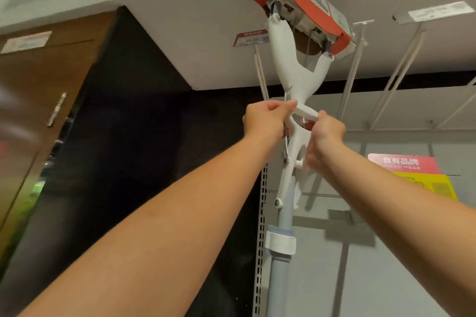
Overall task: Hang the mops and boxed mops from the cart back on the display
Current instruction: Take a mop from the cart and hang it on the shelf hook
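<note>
A mop point(296, 77) with a white forked yoke stands upright in front of the display, its head wrapped in a red and white sleeve point(304, 0) high up near the ceiling panel. Its grey-blue pole point(280, 265) runs down out of view. My left hand point(268, 117) grips the narrow neck of the white yoke from the left. My right hand point(323, 136) holds the white lever just right of it, fingers curled round. The mop head sits beside a long display hook point(354, 69); whether it hangs on a hook I cannot tell.
Several long white hooks point(401, 67) jut from the grey back panel, with price tags point(438, 11) at their tips. Red and yellow signs point(409, 175) hang at the right. A perforated upright point(260, 239) edges the panel. A brown wooden door point(38, 100) is at the left.
</note>
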Demonstrator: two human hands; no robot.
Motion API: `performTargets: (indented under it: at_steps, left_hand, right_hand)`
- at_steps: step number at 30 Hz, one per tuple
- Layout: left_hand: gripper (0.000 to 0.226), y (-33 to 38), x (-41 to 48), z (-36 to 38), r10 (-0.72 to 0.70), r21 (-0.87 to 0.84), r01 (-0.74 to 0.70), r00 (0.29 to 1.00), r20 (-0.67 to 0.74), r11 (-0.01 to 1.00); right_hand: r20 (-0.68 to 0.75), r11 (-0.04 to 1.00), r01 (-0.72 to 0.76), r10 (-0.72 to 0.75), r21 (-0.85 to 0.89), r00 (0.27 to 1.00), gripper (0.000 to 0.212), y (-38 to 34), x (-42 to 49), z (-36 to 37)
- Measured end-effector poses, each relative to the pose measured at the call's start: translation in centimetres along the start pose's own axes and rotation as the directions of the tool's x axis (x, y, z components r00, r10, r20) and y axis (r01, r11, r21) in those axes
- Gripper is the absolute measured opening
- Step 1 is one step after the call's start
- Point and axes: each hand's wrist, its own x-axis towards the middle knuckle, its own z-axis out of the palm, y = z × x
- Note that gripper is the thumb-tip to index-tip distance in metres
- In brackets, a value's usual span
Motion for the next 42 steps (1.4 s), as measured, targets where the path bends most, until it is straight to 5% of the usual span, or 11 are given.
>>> performTargets:
  at_steps: [11,24,42]
  left_hand:
    - [0.010,-2.2,5.4,0.6,0.021,0.040,-0.024,0.996,0.086,0.999]
    - [0.018,-8.7,6.6,0.5,-0.081,-0.031,0.090,0.969,0.232,0.995]
    - [0.015,-20.9,10.2,4.4,-0.125,-0.039,0.134,0.974,0.187,0.990]
  right_hand:
    - [-0.079,0.998,0.038,-0.033,0.060,0.996,0.036,1.8,4.8,1.7]
    - [-0.247,0.965,0.156,-0.207,-0.212,0.947,0.033,7.4,9.8,0.3]
    - [-0.236,0.926,0.195,-0.279,-0.324,0.931,0.034,16.6,18.8,-3.4]
